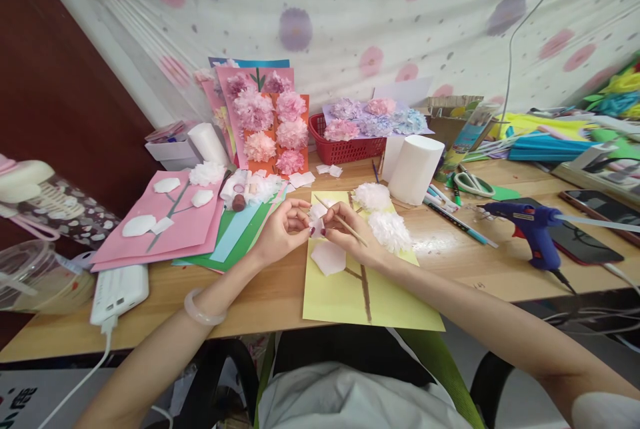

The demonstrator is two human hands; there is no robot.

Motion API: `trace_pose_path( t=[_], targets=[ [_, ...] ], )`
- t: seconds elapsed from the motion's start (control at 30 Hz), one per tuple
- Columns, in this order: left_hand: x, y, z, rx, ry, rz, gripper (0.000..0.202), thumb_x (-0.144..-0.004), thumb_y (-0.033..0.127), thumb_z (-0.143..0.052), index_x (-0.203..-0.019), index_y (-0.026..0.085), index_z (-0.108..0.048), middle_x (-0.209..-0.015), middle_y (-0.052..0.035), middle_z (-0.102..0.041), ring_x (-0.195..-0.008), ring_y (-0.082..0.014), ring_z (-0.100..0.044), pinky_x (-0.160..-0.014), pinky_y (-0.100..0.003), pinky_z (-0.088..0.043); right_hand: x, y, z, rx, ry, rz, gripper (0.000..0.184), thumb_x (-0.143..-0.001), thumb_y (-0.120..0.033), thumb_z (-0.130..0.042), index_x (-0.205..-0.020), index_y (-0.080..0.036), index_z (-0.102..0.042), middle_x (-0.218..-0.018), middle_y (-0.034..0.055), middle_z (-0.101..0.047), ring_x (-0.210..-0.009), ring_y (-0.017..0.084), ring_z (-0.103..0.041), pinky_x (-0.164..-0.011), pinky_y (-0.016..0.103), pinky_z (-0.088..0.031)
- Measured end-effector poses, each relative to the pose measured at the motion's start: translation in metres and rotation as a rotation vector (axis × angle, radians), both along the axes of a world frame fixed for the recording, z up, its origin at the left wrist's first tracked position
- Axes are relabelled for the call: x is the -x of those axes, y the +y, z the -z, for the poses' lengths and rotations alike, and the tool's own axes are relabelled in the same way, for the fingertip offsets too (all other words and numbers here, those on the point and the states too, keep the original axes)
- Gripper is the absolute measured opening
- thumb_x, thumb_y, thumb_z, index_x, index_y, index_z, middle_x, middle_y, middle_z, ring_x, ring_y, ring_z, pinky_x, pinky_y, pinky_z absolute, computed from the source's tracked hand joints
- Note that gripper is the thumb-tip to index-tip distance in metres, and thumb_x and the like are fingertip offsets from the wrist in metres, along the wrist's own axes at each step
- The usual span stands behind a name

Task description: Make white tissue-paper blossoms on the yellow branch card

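Over a yellow sheet, my left hand pinches a small piece of white tissue paper between thumb and fingers. My right hand grips a thin wooden stick, and its fingertips meet the paper too. On the sheet, a brown painted branch runs upward. A flat white paper shape lies just below my hands. To the right of my right hand sit two fluffy white paper flowers, a larger one and another behind it.
Pink sheets with white paper pieces lie left, beside green sheets. A paper roll stands behind the yellow sheet. A blue glue gun lies right, near phones. Flower cards and a red basket line the back.
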State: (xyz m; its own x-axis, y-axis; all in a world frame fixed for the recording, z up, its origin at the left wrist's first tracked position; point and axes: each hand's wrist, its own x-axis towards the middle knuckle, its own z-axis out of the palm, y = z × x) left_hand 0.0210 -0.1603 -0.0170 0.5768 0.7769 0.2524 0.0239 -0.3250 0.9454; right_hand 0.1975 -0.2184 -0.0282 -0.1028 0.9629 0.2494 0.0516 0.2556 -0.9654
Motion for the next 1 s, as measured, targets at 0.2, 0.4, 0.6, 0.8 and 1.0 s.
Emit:
trace_pose_path(
  t=[0.2,0.4,0.6,0.8,1.0],
  targets=[
    [0.0,-0.002,0.0,-0.017,0.007,0.003,0.043,-0.069,0.018,-0.069,-0.107,0.017,-0.048,-0.078,0.0009,-0.059,-0.07,-0.0117,-0.061,-0.07,-0.025,-0.049,0.002,-0.002,0.003,-0.024,0.002,0.001,0.023,-0.077,-0.028,-0.064,-0.086,-0.023,-0.043,-0.081,-0.0014,-0.057,-0.073,0.015,-0.06,-0.066,0.03,-0.047],
    [0.002,0.003,-0.003,-0.055,0.0,-0.015,0.041,-0.07,0.018,-0.068,-0.106,0.016,-0.051,-0.078,0.0007,-0.058,-0.07,-0.0116,-0.059,-0.069,-0.026,-0.05,-0.001,0.005,0.005,0.018,0.119,0.047,0.021,-0.072,-0.025,-0.066,-0.08,-0.023,-0.047,-0.076,-0.0027,-0.059,-0.071,0.015,-0.064,-0.071,0.034,-0.051],
    [0.001,0.004,0.001,-0.087,0.062,-0.076,0.026,-0.072,0.024,-0.07,-0.095,0.016,-0.061,-0.083,-0.0026,-0.063,-0.073,-0.013,-0.061,-0.071,-0.027,-0.051,0.002,0.007,0.006,0.074,0.274,0.045,0.027,-0.068,-0.026,-0.073,-0.077,-0.022,-0.048,-0.076,-0.0036,-0.059,-0.073,0.014,-0.066,-0.078,0.037,-0.056],
    [0.0,0.005,-0.001,0.079,-0.021,-0.089,0.022,-0.069,0.029,-0.074,-0.083,0.015,-0.064,-0.079,-0.0022,-0.067,-0.075,-0.0148,-0.064,-0.075,-0.03,-0.054,0.001,0.007,0.006,0.058,0.251,0.116,0.029,-0.07,-0.033,-0.073,-0.078,-0.022,-0.048,-0.079,-0.0015,-0.063,-0.071,0.015,-0.066,-0.074,0.037,-0.056],
    [-0.002,0.004,0.0,0.351,-0.096,-0.002,0.028,-0.066,0.033,-0.078,-0.081,0.014,-0.064,-0.084,-0.0043,-0.071,-0.074,-0.0161,-0.068,-0.076,-0.034,-0.057,0.003,-0.002,-0.002,-0.13,0.136,0.15,0.024,-0.078,-0.032,-0.068,-0.079,-0.024,-0.046,-0.087,0.0012,-0.067,-0.08,0.017,-0.065,-0.075,0.035,-0.052]
  ],
)
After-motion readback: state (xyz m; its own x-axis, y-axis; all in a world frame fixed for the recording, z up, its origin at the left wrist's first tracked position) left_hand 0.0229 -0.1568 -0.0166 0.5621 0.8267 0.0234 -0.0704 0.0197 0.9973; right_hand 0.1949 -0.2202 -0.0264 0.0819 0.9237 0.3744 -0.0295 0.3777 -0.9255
